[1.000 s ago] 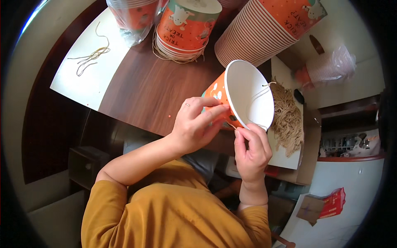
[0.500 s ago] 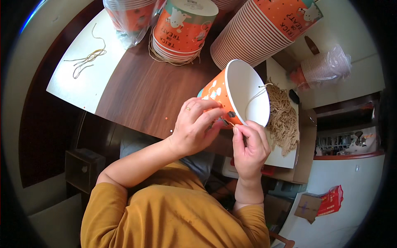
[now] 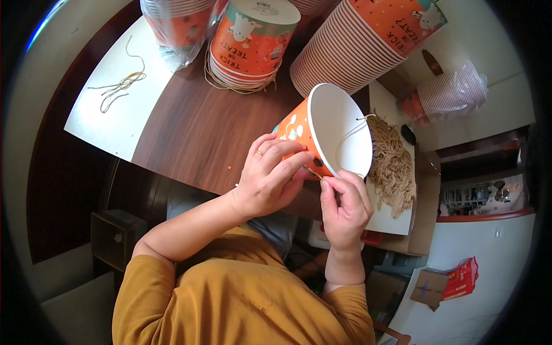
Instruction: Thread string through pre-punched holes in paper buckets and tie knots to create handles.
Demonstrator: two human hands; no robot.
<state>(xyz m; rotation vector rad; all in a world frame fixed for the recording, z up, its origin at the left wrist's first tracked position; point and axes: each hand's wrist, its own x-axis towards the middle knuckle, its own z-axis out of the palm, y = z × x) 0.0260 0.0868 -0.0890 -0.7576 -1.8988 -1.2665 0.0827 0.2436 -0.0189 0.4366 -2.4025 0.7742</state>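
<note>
At the left, we see loose cords (image 3: 125, 85) lying on the white part of the counter (image 3: 187, 129). Next comes a bagged stack of cups (image 3: 183, 27), then an upside-down stack (image 3: 246, 46) of orange cups with cords looped around its base. Nearer to us, the left hand (image 3: 276, 175) has its fingers bent against the outer side of an orange cup (image 3: 294, 127); we cannot quite tell whether its fingertips pinch anything. That cup is tilted by the counter's near edge, its white mouth turned rightward, a cord (image 3: 345, 137) running inside from a hole near the rim. The right hand (image 3: 347, 204) pinches a tan cord end (image 3: 315, 174) between thumb and forefinger, just below the rim. Behind leans a tall stack (image 3: 351, 52) of cups. Further right, we find a heap of tan cords (image 3: 392, 164) and a plastic-wrapped stack (image 3: 451, 95).
</note>
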